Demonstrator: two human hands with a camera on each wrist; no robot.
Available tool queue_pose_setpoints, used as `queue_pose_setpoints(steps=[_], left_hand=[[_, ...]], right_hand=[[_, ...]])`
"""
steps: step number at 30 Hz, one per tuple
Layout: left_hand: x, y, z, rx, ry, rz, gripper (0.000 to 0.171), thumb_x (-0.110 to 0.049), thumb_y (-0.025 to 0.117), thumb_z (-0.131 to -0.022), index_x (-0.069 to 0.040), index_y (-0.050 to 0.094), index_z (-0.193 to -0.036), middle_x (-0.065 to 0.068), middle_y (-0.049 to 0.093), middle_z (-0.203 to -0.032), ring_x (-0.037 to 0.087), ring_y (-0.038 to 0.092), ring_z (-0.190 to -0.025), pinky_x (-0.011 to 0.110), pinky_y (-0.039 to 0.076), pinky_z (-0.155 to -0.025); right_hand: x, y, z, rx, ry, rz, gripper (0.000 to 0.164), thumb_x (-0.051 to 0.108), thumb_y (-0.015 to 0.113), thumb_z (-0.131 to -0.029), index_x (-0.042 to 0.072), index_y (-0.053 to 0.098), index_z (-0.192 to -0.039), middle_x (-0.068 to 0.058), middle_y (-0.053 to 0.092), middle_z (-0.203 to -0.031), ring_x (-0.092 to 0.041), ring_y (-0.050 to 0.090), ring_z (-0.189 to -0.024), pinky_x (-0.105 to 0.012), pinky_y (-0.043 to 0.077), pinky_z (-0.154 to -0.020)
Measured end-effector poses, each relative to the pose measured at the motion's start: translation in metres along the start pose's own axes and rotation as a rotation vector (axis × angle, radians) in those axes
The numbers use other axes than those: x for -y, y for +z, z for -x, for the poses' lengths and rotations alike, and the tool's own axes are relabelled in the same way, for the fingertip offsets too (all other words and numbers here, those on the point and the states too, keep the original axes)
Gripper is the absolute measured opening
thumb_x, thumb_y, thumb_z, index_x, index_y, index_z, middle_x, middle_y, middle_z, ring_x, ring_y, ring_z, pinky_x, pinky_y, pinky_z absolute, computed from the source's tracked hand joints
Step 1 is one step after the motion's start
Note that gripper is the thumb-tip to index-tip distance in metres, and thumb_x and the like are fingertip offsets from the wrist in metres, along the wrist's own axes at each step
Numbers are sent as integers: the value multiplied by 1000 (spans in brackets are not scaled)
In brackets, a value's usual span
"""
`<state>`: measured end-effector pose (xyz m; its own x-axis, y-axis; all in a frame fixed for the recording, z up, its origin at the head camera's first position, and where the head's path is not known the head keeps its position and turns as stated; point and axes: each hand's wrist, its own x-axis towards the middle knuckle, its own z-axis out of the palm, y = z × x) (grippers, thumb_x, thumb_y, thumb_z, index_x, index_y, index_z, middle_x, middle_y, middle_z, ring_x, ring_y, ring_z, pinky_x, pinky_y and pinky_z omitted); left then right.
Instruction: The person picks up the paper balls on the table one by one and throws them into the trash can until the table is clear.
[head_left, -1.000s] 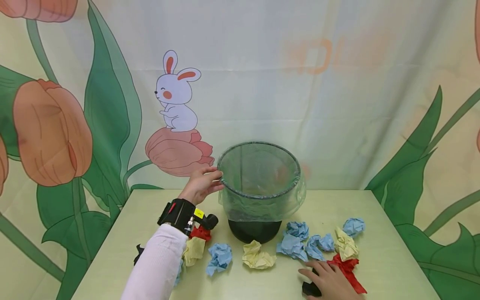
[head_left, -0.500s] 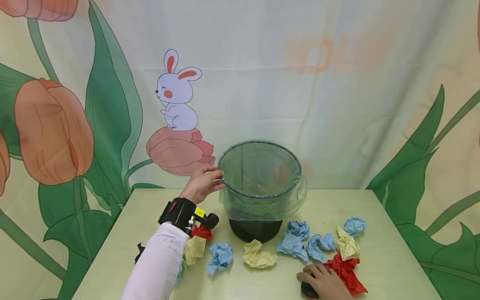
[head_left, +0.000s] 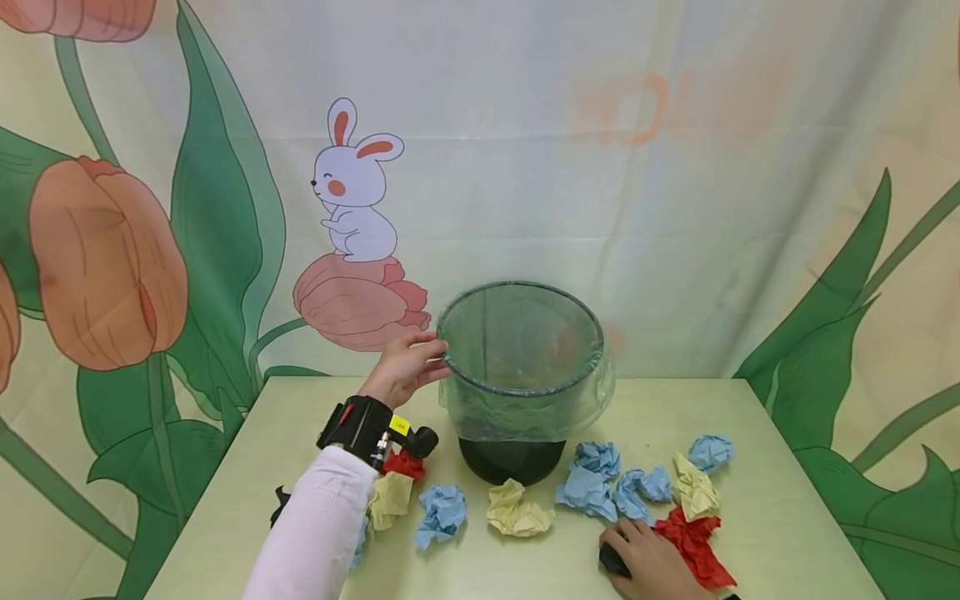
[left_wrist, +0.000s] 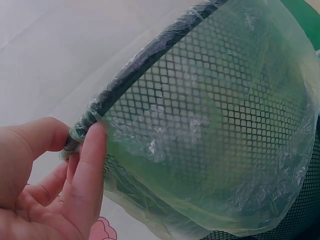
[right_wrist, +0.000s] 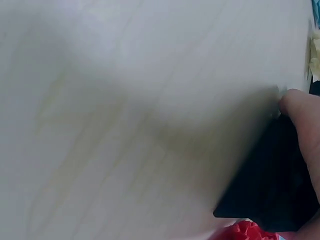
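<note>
In the head view, a black mesh wastebasket [head_left: 512, 462] stands on the table, lined with a thin green plastic bag [head_left: 525, 421] folded over its rim. My left hand [head_left: 405, 367] pinches that rim on the left side, thumb and fingers on the bag-covered edge [left_wrist: 135, 62] in the left wrist view. At the front right, my right hand [head_left: 648, 557] holds a piece of black paper [right_wrist: 270, 180], its fingers over the top. A sharp flat corner of it shows in the right wrist view. Red crumpled paper [head_left: 693, 546] lies right beside this hand.
Blue paper balls [head_left: 585, 492] and a yellow one [head_left: 696, 487] lie right of the basket. Another yellow ball [head_left: 517, 512] sits in front of it, with a blue one [head_left: 441, 515] to the left. Red paper [head_left: 403, 465] and black paper [head_left: 279, 505] lie near the left arm.
My right hand's fingers have drawn in around the black paper, which shifted slightly up and left. More of the red paper beside it shows. My left hand stays on the rim.
</note>
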<state>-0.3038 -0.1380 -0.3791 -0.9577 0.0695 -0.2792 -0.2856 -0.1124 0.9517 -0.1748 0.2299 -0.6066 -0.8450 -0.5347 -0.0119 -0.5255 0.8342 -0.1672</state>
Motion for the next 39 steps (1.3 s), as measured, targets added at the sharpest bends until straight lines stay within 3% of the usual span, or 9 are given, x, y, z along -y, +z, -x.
queue_pose_setpoints(steps=[11, 23, 28, 35, 39], left_hand=[[0, 1, -1, -8, -4, 2, 47, -10, 55, -92, -4, 37, -135, 12, 48, -108, 15, 54, -79, 24, 55, -72], [2, 1, -2, -9, 1, 9, 46, -10, 56, -91, -4, 38, -133, 11, 48, -106, 14, 56, -78, 24, 56, -71], [1, 0, -2, 1, 6, 15, 47, -9, 55, -92, -4, 36, -134, 11, 48, -107, 14, 55, -78, 23, 55, -71], [0, 0, -2, -7, 4, 13, 47, -10, 55, -92, -4, 36, -135, 12, 48, -109, 14, 55, -80, 24, 55, -73], [1, 0, -2, -12, -2, 6, 49, -11, 56, -91, -5, 36, -136, 12, 47, -111, 15, 55, -81, 24, 55, -73]], right_hand=[[-1, 4, -7, -11, -14, 21, 40, 38, 73, -75, 17, 57, -105, 1, 55, -96, -18, 53, -82, -31, 49, -59], [6, -11, -9, 33, -54, 4, 37, 37, 72, -76, 15, 58, -102, 2, 55, -94, -15, 53, -82, -30, 50, -61], [8, -22, -15, 6, -79, 6, 34, 36, 71, -78, 16, 58, -102, 1, 57, -97, -15, 53, -84, -29, 50, -60], [12, -44, -32, -109, -162, 55, 34, 30, 76, -73, 16, 57, -96, 1, 55, -93, -15, 50, -78, -26, 44, -56], [17, -59, -43, -117, -197, 67, 33, 30, 74, -74, 16, 56, -97, 2, 53, -91, -14, 48, -76, -24, 42, -55]])
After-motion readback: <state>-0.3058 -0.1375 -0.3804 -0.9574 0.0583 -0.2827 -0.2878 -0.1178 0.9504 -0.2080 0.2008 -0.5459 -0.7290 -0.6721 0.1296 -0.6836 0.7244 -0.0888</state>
